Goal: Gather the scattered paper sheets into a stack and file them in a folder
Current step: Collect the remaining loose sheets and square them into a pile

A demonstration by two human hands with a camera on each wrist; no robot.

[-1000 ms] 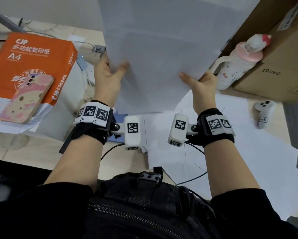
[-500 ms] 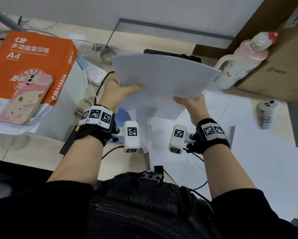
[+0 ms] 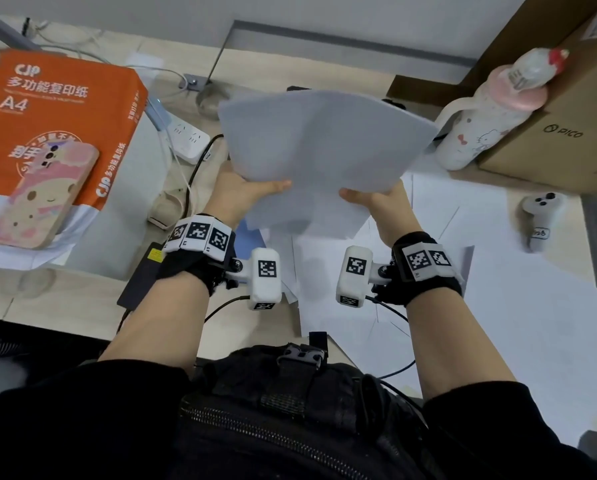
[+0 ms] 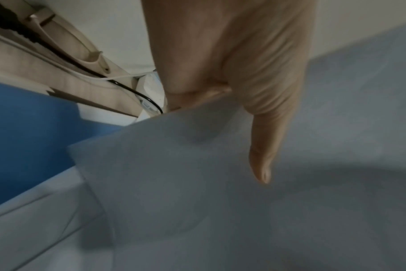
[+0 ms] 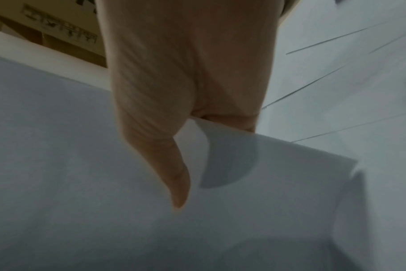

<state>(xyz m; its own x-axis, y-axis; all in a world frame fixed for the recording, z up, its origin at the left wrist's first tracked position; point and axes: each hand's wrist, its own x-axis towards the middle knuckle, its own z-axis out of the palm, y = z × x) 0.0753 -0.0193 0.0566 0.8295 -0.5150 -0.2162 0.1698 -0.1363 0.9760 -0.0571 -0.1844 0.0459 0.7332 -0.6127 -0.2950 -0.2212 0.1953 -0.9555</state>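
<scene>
The stack of sheets (image 3: 321,147) is held off the desk, pinched at its near corners: the left hand (image 3: 236,194) has its thumb (image 4: 264,146) laid on top, fingers hidden beneath; the right hand (image 3: 382,202) is set the same way. A two-sided grip is likely chosen to keep edges squared. Loose sheets (image 3: 498,271) lie below the fingers, ungathered. A blue folder (image 4: 23,128), probably, is glimpsed just beside the left thumb.

Held paper stack (image 3: 321,147) — matt white, smooth, slightly bowed. Loose sheets (image 3: 498,306) on table (image 3: 65,299): same matt paper; table pale wood-grain laminate. Ream wrapper (image 3: 58,109) glossy orange. Bottle (image 3: 480,133) smooth plastic. Box (image 3: 567,116) — matt cardboard.
</scene>
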